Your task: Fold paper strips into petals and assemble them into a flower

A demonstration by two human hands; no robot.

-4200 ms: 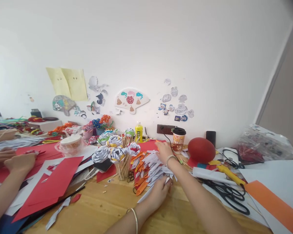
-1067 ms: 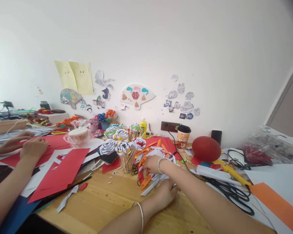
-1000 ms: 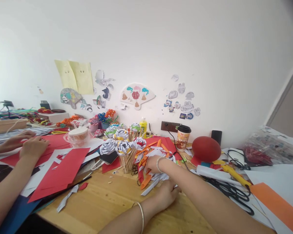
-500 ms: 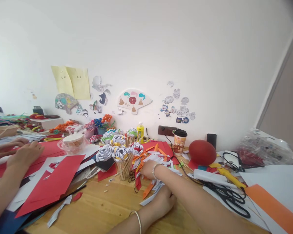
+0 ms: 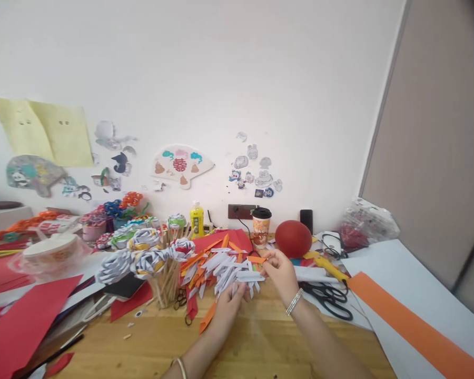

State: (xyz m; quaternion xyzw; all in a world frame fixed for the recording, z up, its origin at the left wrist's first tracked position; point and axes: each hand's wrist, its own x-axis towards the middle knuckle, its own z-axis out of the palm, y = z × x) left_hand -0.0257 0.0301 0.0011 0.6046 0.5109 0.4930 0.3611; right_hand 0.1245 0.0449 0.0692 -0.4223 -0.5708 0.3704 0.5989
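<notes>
There are two hands (image 5: 229, 304) (image 5: 281, 272), one bottle (image 5: 197, 221), two fans (image 5: 180, 165) (image 5: 35, 172).

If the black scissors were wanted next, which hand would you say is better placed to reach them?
Probably the right hand: it is nearer the black scissors, while the left hand, by the white paper strips, would have to reach past the right. The right appears to pinch an orange strip, though.

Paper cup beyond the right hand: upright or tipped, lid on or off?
Upright and covered: the paper cup stands straight, its black lid on top. How full, I cannot tell.
</notes>
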